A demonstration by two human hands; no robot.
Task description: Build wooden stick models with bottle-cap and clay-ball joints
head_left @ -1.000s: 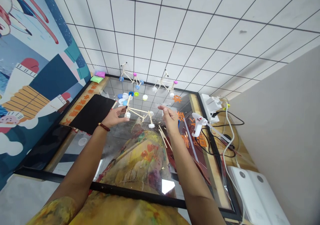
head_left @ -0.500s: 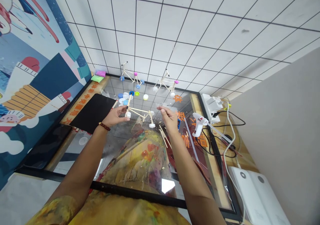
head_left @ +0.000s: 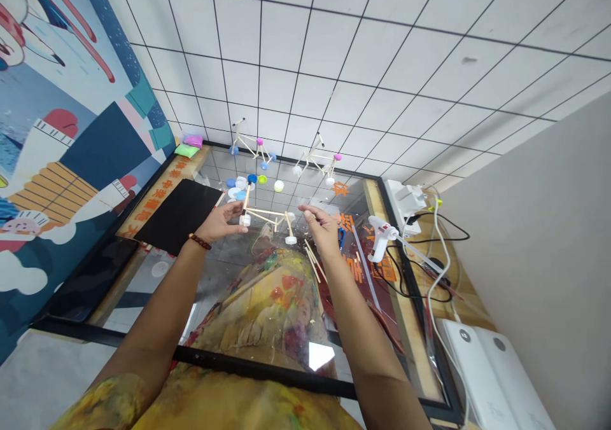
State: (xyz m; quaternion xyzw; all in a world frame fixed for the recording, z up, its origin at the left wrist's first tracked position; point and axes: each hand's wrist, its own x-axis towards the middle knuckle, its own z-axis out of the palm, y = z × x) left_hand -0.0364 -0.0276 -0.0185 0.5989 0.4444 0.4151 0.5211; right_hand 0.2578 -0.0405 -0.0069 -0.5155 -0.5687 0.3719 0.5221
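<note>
A model built of thin wooden sticks with white bottle caps (head_left: 267,217) stands on the glass table top (head_left: 224,252). My left hand (head_left: 220,221) pinches the model at its left end, beside a white cap. My right hand (head_left: 323,226) hovers at the model's right end with the fingers curled and thumb and forefinger close together; what it holds, if anything, is too small to see. Loose wooden sticks (head_left: 312,259) lie just under my right hand.
Two finished stick-and-cap models (head_left: 248,145) (head_left: 316,161) stand at the far edge. Loose coloured caps (head_left: 245,184) lie behind the model, a black sheet (head_left: 179,212) to the left. A white glue gun (head_left: 380,236), cables and a power strip (head_left: 405,198) sit right.
My right hand has crept slightly left toward the model's right end. My left hand keeps its grip and the model has barely moved.
</note>
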